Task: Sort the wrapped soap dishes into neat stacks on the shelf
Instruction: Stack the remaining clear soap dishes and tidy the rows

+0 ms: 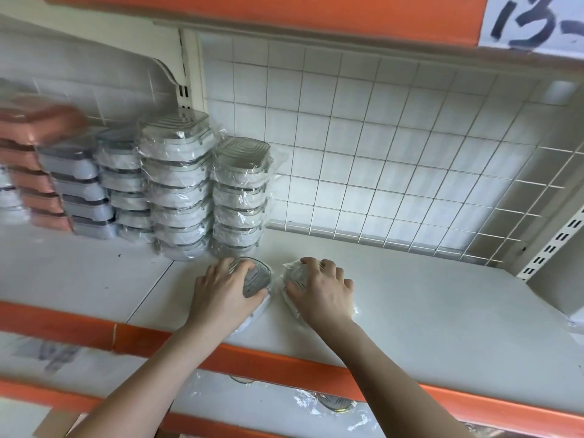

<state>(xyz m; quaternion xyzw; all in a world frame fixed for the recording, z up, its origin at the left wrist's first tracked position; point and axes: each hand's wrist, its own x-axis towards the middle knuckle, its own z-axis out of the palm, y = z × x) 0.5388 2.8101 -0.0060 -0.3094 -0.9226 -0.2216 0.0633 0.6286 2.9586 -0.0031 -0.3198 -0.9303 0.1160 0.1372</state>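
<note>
two hands were on the white shelf (426, 311), each one on its own wrapped soap dish. the left hand (221, 295) lay over the left soap dish (257, 279), a grey ribbed one in clear plastic, with the fingers curled over its far edge and the thumb against its near edge, so the dish was gripped between them. the right hand (322, 292) lay over the right soap dish (294, 275), also in clear wrap; its fingers were spread and bent over the top and the thumb pressed the left side of the dish. both dishes sat on the shelf surface, just beside each other and near the front of the shelf, a little in front of the stacks.

behind the left hand stood a short stack of grey dishes (240, 197), and touching its left side a taller stack of grey dishes (178, 184). more to the left were further stacks: a smaller grey stack (123, 181), a stack of blue-grey boxes (82, 191) and a stack of pink boxes (34, 165), which looked blurred. a white wire grid (395, 147) covered the back wall of the shelf. the front edge of the shelf had an orange strip (284, 365). under it, on the lower shelf (252, 403), some other wrapped dishes (335, 403) were partly seen. a paper sign with handwritten number (534, 20) hung on the upper right.
</note>
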